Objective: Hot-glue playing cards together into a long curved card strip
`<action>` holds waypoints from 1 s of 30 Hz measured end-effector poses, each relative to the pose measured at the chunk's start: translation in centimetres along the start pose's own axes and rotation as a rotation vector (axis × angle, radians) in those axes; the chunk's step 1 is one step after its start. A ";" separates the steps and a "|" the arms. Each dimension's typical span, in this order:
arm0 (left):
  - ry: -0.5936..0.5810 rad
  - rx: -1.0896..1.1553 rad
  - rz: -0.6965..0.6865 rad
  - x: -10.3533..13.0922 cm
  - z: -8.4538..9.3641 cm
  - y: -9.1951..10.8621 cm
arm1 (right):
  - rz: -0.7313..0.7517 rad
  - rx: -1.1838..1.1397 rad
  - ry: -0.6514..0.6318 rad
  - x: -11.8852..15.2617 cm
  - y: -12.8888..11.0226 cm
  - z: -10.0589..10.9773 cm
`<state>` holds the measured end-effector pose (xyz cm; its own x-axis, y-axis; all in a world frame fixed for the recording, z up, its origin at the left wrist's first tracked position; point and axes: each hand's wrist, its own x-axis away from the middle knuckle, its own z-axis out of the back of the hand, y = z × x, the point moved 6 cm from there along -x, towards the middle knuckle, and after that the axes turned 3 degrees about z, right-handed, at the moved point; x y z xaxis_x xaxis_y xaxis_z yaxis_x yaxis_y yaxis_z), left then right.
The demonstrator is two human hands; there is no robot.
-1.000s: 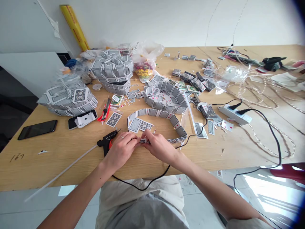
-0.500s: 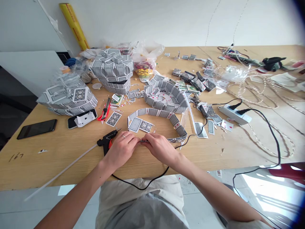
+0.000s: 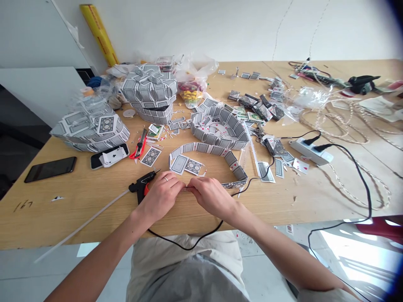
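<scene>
both hands, left hand (image 3: 162, 195) & right hand (image 3: 209, 195), pinching a small card piece (image 3: 188, 188), mostly hidden; glue gun (image 3: 141, 185) touching left hand, burn risk; piece may slip.

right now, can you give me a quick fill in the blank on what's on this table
1. Both hands, left and right, press together on the ____ table.
2. The glue gun lies just ____ of the left hand.
3. The black phone lies face ____ near the table's left edge.
4. The glue gun's cord is ____ in colour.

Missing words: wooden; left; up; black
</scene>
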<state>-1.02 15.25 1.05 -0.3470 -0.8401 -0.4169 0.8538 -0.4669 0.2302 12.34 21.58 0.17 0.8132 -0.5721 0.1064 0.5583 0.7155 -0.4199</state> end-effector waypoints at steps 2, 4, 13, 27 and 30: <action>0.013 0.005 -0.004 0.0 0.0 -0.1 | 0.004 0.018 -0.007 -0.1 0.0 0.1; 0.022 -0.002 -0.004 0.0 0.0 -0.1 | 0.002 0.022 -0.003 -0.1 0.0 0.2; 0.145 -0.053 0.025 1.0 1.0 1.0 | 0.090 -0.086 0.232 1.3 0.3 0.0; 0.210 -0.063 0.076 2.3 1.2 1.0 | 0.340 -0.238 0.563 3.1 -0.2 0.4; 0.229 -0.053 0.059 2.4 1.3 1.2 | 0.345 -0.239 0.572 3.3 -0.2 0.3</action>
<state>-1.40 12.30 1.45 -0.2042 -0.7780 -0.5942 0.8911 -0.3990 0.2162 14.97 19.70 0.88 0.6869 -0.4961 -0.5311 0.1795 0.8239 -0.5376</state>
